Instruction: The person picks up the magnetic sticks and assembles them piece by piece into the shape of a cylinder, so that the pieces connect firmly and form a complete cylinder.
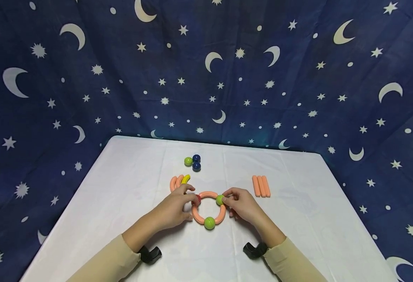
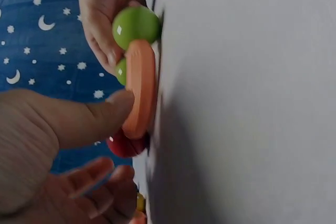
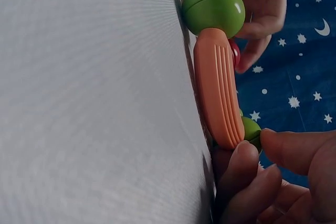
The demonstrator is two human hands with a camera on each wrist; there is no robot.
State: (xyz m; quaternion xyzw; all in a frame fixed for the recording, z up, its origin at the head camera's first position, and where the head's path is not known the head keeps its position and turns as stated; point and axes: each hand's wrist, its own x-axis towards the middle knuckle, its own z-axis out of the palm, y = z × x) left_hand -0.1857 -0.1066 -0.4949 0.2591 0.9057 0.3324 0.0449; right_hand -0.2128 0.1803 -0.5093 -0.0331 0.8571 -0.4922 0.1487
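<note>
A ring (image 1: pixel 208 208) of orange curved pieces joined by balls lies on the white table (image 1: pixel 122 203). My left hand (image 1: pixel 191 197) pinches the ring's left side at a red ball (image 1: pixel 198 199). In the left wrist view the thumb (image 2: pixel 113 106) presses an orange curved piece (image 2: pixel 139 87) above the red ball (image 2: pixel 123 144). My right hand (image 1: pixel 227 199) pinches the green ball (image 1: pixel 220 199) on the ring's right side. In the right wrist view its fingertips (image 3: pixel 247 156) close on that green ball (image 3: pixel 251 129). Another green ball (image 1: pixel 209 223) sits at the ring's near side.
Behind the ring lie spare curved orange pieces (image 1: pixel 176 182) with a yellow one (image 1: pixel 185 179). Three straight orange sticks (image 1: pixel 261 186) lie to the right. A green ball (image 1: pixel 188 161) and two dark blue balls (image 1: pixel 196 162) sit farther back. Starry blue cloth (image 1: pixel 206 78) surrounds the table.
</note>
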